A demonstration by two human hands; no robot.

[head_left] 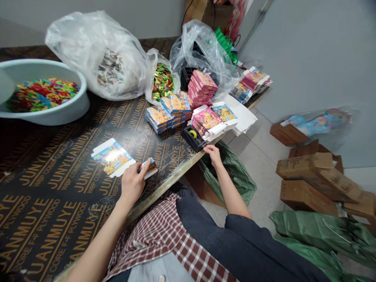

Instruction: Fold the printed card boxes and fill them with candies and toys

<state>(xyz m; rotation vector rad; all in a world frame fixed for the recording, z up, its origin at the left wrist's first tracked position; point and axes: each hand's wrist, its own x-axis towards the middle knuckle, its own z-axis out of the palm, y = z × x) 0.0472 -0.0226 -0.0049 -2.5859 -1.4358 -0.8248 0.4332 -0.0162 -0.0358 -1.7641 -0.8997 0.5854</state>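
Note:
My left hand (133, 182) rests at the table's front edge, its index finger stretched over a small blue printed box (151, 167) with a white flap. Left of it a flat, unfolded blue and yellow carton (113, 158) lies on the dark table. My right hand (213, 153) is at the near end of a black tape dispenser (194, 138) with a yellow roll; its fingers are pinched together, and whatever they hold is too small to make out. Beside the dispenser lie flat pink cartons (207, 120). Behind stand stacked blue boxes (160, 116) and pink boxes (202, 87).
A pale blue basin (58, 113) of colourful small pieces stands at the left on the table (67, 196). Plastic bags (126, 58) line the back. A green sack (245, 182) hangs below the edge; cardboard boxes (308, 196) stand on the floor at right.

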